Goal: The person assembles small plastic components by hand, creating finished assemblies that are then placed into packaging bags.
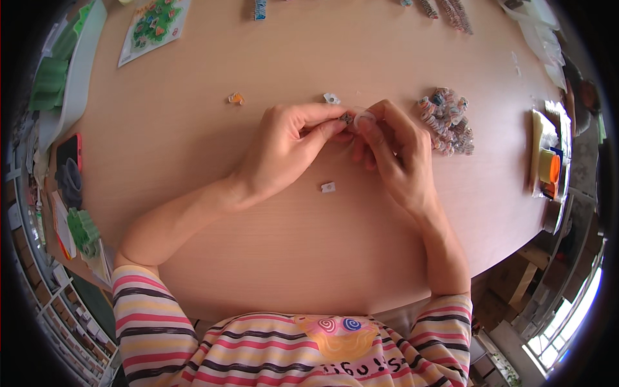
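My left hand pinches a small dark patterned piece between thumb and forefinger. Close against it, my right hand grips a small whitish, see-through piece that looks like a curl of film; its exact kind is unclear. Just beyond the fingertips lies a small white piece with a dark mark. Another small white piece rests nearer to me, below the hands. An orange and white piece is to the left. Beside my right hand sits a heap of stacked small colourful pieces.
At the far left of the table lies a sheet with a green printed picture. More stacked rows are along the far edge. A white tray and a red-edged phone flank the left; tape rolls stand right.
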Available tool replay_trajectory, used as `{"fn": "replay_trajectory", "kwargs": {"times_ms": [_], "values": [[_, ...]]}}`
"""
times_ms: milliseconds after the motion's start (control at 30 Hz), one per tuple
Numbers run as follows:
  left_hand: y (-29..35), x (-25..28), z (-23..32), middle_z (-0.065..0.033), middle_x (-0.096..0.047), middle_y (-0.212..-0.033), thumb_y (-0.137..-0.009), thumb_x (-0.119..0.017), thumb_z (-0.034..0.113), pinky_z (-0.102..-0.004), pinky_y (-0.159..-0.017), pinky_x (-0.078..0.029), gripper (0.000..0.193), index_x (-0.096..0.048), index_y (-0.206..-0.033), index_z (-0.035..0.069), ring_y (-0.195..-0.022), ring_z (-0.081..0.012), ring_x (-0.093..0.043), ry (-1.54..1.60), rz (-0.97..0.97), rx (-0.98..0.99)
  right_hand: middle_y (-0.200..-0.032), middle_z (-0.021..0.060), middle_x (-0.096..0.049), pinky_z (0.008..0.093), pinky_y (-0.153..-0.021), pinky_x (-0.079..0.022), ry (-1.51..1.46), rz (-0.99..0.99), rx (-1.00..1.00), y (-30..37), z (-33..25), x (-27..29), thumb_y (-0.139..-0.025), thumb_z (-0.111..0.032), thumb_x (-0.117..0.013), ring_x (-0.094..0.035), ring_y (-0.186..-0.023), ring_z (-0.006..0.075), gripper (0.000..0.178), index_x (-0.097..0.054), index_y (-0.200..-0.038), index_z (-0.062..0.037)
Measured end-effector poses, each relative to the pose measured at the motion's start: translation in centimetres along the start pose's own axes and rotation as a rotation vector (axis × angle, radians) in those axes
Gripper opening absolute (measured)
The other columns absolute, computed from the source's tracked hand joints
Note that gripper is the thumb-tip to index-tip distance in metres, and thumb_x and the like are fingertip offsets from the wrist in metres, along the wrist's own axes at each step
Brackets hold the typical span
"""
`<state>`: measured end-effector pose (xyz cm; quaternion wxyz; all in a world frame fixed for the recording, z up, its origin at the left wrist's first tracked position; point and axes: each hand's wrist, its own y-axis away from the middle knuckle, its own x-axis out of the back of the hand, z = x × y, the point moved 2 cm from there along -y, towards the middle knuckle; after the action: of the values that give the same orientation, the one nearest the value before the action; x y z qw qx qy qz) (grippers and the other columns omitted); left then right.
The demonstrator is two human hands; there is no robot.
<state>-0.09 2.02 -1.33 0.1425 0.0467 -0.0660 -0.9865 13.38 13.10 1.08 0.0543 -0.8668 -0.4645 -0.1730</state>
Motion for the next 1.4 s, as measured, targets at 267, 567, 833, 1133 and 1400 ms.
{"fn": "replay_trajectory", "kwargs": {"times_ms": [267, 567, 833, 1133, 1400], "values": [[0.1, -0.4, -0.2, -0.0048, -0.07, -0.105, -0.101, -0.05, 0.002, -0.0208, -0.072, -0.052, 0.026, -0.064, -0.122, -0.005, -0.096, -0.0104, -0.067, -0.032, 0.029, -0.121, -0.064, 0.0092, -0.062, 0.029, -0.054, -0.047, 0.175, 0.041, 0.112, 0.0, -0.1, -0.7, -0.096, -0.007, -0.059, -0.059, -0.053, 0.0159, 0.009, -0.061, -0.094, 0.001], [0.2, -0.3, 1.2, -0.0027, -0.071, -0.1, -0.103, -0.051, 0.011, -0.0167, -0.052, -0.04, 0.027, -0.065, -0.122, -0.001, -0.096, -0.0094, -0.068, 0.029, -0.026, 0.017, -0.066, 0.0035, -0.063, 0.0241, -0.053, -0.044, -0.153, -0.065, -0.037, -0.2, 0.4, 0.5, -0.101, -0.013, -0.054, -0.056, -0.057, 0.0072, 0.017, -0.059, -0.094, 0.0006], [0.1, -0.1, 0.0, -0.0062, -0.067, -0.105, -0.102, -0.048, 0.003, -0.0246, -0.086, -0.054, 0.025, -0.063, -0.119, -0.007, -0.098, -0.0125, -0.066, 0.062, 0.016, -0.118, -0.061, 0.008, -0.062, 0.0294, -0.051, -0.045, 0.103, -0.015, 0.024, -0.6, -0.4, -0.3, -0.097, -0.01, -0.058, -0.057, -0.053, 0.0119, 0.014, -0.059, -0.088, 0.0012], [0.1, -0.3, 1.1, -0.0075, -0.069, -0.109, -0.101, -0.051, 0.006, -0.0276, -0.091, -0.054, 0.026, -0.063, -0.122, -0.005, -0.103, -0.0167, -0.067, 0.033, 0.012, 0.009, -0.063, 0.0094, -0.063, 0.0303, -0.052, -0.045, 0.076, -0.066, 0.065, -0.6, 0.0, 0.4, -0.096, -0.008, -0.059, -0.06, -0.054, 0.0142, 0.01, -0.059, -0.09, 0.0007], [0.1, -0.1, 0.3, -0.0082, -0.072, -0.108, -0.102, -0.054, 0.017, -0.019, -0.067, -0.051, 0.03, -0.063, -0.124, -0.002, -0.103, -0.014, -0.068, 0.088, 0.021, 0.043, -0.068, 0.0061, -0.065, 0.0291, -0.052, -0.047, 0.368, 0.216, 0.35, -0.1, -0.8, 1.5, -0.09, -0.003, -0.064, -0.062, -0.056, 0.0149, 0.012, -0.066, -0.101, -0.0041]]}}
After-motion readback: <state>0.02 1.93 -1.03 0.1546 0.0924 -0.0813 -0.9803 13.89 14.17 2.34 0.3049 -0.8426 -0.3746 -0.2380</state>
